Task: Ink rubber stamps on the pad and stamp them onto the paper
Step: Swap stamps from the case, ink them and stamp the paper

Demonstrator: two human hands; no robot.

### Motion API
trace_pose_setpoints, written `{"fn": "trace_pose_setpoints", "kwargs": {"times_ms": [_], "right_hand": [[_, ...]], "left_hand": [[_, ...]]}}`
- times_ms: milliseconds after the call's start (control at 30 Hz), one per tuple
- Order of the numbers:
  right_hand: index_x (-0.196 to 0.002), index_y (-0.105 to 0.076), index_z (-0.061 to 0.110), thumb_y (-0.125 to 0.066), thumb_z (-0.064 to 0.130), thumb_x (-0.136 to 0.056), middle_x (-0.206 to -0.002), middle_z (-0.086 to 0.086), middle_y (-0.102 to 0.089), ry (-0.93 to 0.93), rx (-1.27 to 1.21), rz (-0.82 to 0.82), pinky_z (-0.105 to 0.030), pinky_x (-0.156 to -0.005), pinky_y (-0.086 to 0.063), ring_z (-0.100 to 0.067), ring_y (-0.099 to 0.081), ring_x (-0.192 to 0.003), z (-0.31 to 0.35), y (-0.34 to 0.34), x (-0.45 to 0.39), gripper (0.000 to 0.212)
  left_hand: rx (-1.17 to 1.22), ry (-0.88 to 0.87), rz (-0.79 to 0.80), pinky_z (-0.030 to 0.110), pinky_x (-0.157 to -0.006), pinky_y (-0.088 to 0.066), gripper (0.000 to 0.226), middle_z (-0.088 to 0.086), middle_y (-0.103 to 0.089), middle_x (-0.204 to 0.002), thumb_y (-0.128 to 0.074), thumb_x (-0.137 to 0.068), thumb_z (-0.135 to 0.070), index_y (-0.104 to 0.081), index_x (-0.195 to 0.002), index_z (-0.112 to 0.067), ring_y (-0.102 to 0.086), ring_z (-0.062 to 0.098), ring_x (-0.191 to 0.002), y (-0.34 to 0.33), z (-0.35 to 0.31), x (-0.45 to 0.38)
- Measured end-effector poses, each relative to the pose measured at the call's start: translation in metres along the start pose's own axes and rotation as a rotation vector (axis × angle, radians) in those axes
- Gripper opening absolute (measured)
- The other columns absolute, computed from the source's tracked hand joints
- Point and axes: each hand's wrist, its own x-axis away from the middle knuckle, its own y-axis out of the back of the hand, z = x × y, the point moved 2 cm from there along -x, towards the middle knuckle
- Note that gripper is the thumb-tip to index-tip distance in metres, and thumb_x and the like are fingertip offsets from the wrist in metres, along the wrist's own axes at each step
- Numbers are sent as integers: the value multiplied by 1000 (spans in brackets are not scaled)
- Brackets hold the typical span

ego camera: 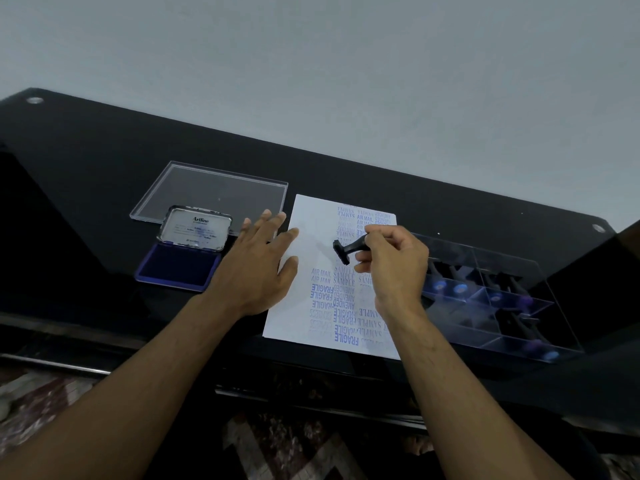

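A white paper sheet [313, 233] lies on the black table, covered on its right part with blue prints such as FRAGILE, SAMPLE and AIR MAIL. My right hand [394, 261] pinches the handle of a black rubber stamp [346, 249], held tilted just above the middle of the sheet. My left hand [258, 261] lies flat with spread fingers on the sheet's left edge. The blue ink pad [178, 270] sits open to the left, its lid [195, 228] raised.
A clear plastic lid [211, 190] lies flat behind the ink pad. A clear compartment box [498, 299] with several more stamps stands right of the paper. The table's front edge [104, 327] runs below my forearms, patterned floor beneath.
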Motion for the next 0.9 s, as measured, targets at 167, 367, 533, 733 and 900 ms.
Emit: {"fn": "trace_pose_setpoints", "kwargs": {"times_ms": [167, 367, 533, 733, 900], "right_hand": [[-91, -73, 21, -66, 7, -83, -89, -4, -70, 101, 93, 122, -33, -57, -60, -17, -70, -66, 10, -27, 12, 17], [-99, -74, 24, -68, 12, -86, -100, -4, -68, 194, 196, 308, -35, -63, -62, -14, -71, -70, 16, -80, 36, 20], [-105, -74, 31, -73, 16, -86, -100, 10, -64, 310, 269, 405, -35, -74, -61, -10, -69, -82, 20, -125, 61, 25], [-106, -75, 27, -72, 18, -88, -103, 10, -62, 489, 417, 511, -29, -80, -58, -5, -66, -85, 28, -162, 85, 20], [-111, -74, 23, -70, 17, -90, -105, 7, -60, 630, 552, 570, -13, -81, -50, -7, -63, -87, 34, -180, 97, 22]], "left_hand": [[58, 50, -65, 46, -126, -16, 60, 2, -25, -165, -34, -98, -49, -41, -151, -23, -9, 17, -155, 29, 9, 14], [50, 138, -156, 40, -119, -27, 53, 1, -31, -162, -44, -100, -46, -45, -147, -21, -11, 16, -155, 61, 43, 51], [-43, 217, -149, 47, -124, -21, 67, 5, -35, -160, -31, -94, -56, -47, -147, -17, -16, 21, -154, 76, 83, 85], [-42, 296, -170, 48, -125, -20, 67, 7, -38, -158, -33, -94, -56, -49, -147, -18, -21, 23, -153, 85, 120, 116], [-74, 339, -157, 45, -125, -14, 69, 6, -36, -160, -31, -93, -57, -46, -149, -19, -19, 23, -153, 88, 135, 128]]}}
